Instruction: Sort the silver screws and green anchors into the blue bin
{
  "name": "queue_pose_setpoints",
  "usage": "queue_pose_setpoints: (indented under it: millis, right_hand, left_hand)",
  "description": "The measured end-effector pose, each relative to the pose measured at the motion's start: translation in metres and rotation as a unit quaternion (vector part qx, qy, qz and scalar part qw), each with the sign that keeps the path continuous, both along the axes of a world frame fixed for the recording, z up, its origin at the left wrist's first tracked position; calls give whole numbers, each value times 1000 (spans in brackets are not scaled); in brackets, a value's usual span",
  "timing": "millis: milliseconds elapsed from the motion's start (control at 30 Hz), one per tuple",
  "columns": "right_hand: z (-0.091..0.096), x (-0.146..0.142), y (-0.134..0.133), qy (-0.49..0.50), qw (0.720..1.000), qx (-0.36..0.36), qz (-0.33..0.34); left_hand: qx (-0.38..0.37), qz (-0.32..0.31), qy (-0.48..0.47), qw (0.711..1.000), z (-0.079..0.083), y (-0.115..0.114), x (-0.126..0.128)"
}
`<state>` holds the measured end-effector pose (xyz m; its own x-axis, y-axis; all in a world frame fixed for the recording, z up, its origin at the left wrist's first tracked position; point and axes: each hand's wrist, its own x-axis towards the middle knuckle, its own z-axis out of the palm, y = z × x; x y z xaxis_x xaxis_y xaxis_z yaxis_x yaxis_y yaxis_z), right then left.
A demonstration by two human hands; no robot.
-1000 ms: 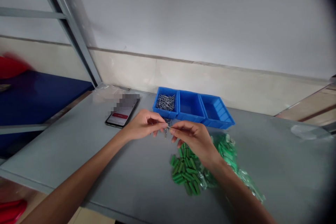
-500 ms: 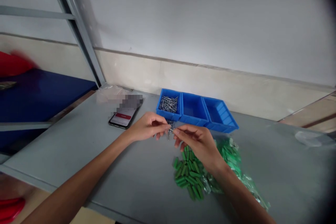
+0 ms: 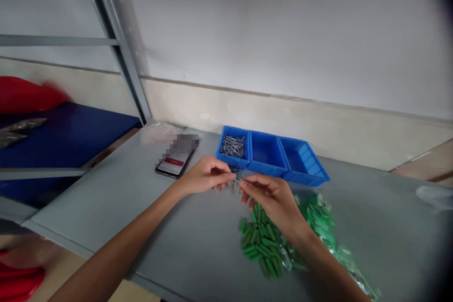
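A small bunch of silver screws [image 3: 234,180] is held up between the left hand [image 3: 207,175] and the right hand [image 3: 273,199], just in front of a blue three-compartment plastic tray [image 3: 268,156] and above the tabletop. The screws are thin and pointed, and their threads are too small to be made out. Both hands are nearly closed: the thumb and fingertips of each are pinched together at the screws, with the fingertips of the two hands almost meeting. Exactly which hand has hold of which screw cannot be told.

The tray is set at the far edge of the grey metal tabletop [image 3: 375,212]. Loose screws of the same kind [image 3: 232,147] are heaped in its left compartment, while no screws can be seen in the other two. A heap of green plastic wall plugs [image 3: 260,240] lies below the right hand, beside a green-tinted plastic bag [image 3: 320,219]. Near the far edge, to the left of the tray, a phone [image 3: 175,163] lies with its screen lit and partly blurred out.
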<state>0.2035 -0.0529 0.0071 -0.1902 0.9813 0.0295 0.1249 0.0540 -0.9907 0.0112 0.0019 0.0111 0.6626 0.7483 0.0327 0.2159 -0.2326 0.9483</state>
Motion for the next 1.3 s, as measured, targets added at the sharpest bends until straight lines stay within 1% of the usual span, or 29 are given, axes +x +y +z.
queue_pose_setpoints:
  millis: [300,533,767,967,1300]
  right_hand:
    - [-8,-2,0,-14,1000,10,8]
    - [-7,2,2,-6,999,34,-19]
    - [-7,2,4,19,998,38,-47]
    - [-6,2,1,21,998,41,-49]
    - [-5,1,2,17,998,42,-49]
  left_hand:
    - [19,4,10,1000,-1,0,-1]
    - [6,-7,-8,1000,-1,1,0]
    - [2,-17,-22,1000,-8,1,2]
    - [8,-15,-16,1000,-12,2,0]
    - [4,0,-13,1000,-9,3,1]
